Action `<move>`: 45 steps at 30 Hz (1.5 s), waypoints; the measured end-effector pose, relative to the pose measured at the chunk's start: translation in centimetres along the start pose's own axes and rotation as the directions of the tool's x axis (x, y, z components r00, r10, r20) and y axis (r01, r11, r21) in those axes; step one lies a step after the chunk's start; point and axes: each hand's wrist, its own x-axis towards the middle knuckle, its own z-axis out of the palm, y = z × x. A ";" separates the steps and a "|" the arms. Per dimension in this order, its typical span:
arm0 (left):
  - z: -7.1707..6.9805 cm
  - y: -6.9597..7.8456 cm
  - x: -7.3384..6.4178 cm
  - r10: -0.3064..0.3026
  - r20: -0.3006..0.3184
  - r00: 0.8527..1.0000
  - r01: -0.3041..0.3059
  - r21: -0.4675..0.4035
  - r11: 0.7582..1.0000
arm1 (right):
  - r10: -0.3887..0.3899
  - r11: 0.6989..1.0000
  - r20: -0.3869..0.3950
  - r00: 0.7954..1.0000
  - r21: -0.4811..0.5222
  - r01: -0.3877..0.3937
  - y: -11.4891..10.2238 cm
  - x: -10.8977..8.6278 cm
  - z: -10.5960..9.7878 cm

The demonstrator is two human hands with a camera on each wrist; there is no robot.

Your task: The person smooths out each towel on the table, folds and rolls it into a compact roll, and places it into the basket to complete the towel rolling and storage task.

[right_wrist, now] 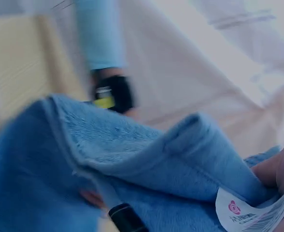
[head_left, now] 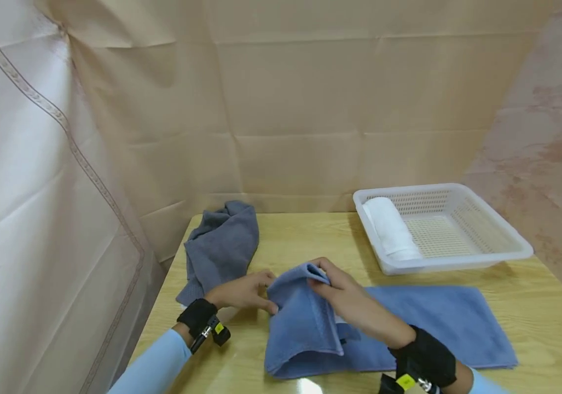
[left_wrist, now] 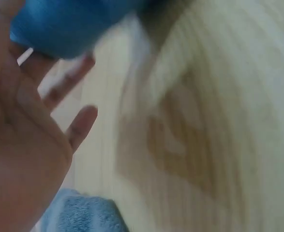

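Observation:
My right hand (head_left: 347, 298) grips the raised, folded-over end of a blue towel (head_left: 305, 317), thumb on the near side. Its other part (head_left: 438, 323) lies flat on the table to the right. In the right wrist view a white printed label (right_wrist: 248, 212) and a small black tab (right_wrist: 127, 220) hang from the cloth. On the left, my left hand (head_left: 243, 293) meets the raised end's edge, thumb and index finger apart. The left wrist view shows its other fingers (left_wrist: 81, 125) spread and fairly straight, with the towel covering some fingertips.
A crumpled grey towel (head_left: 226, 246) lies at the table's back left, just behind the left hand. At the back right stands a white plastic basket (head_left: 468, 257) with a rolled white towel (head_left: 390, 227) along its left side. Cloth sheeting (head_left: 290, 109) hangs behind the wooden table (head_left: 310, 235).

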 end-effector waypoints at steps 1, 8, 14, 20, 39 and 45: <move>0.1 -0.2 -0.4 -0.013 0.029 0.999 0.014 -0.028 1.000 | 0.019 0.999 0.007 1.000 0.043 -0.019 -0.4 -0.4 -0.7; -0.5 -0.4 -2.2 0.038 0.055 0.998 -0.035 -0.050 0.998 | 0.104 0.956 0.019 0.994 0.275 -0.105 -1.3 -3.3 -6.0; -0.6 -0.9 -4.0 0.044 0.064 0.997 -0.042 -0.036 0.998 | 0.216 0.970 -0.093 0.972 0.136 -0.203 1.7 -4.7 -10.0; 0.2 -1.6 -4.4 -0.024 0.032 0.999 0.023 0.037 0.999 | 0.237 0.956 -0.136 0.962 -0.143 -0.256 9.7 -4.2 -11.6; -0.1 -2.5 -5.6 0.002 -0.026 1.000 0.004 0.225 0.974 | -0.185 0.451 -0.246 0.951 -0.882 -0.141 12.4 -2.6 -2.9; 0.7 -1.3 -5.6 0.032 0.050 0.998 -0.047 0.333 0.942 | -0.137 0.479 -0.106 0.985 -0.878 -0.028 11.1 0.8 -1.3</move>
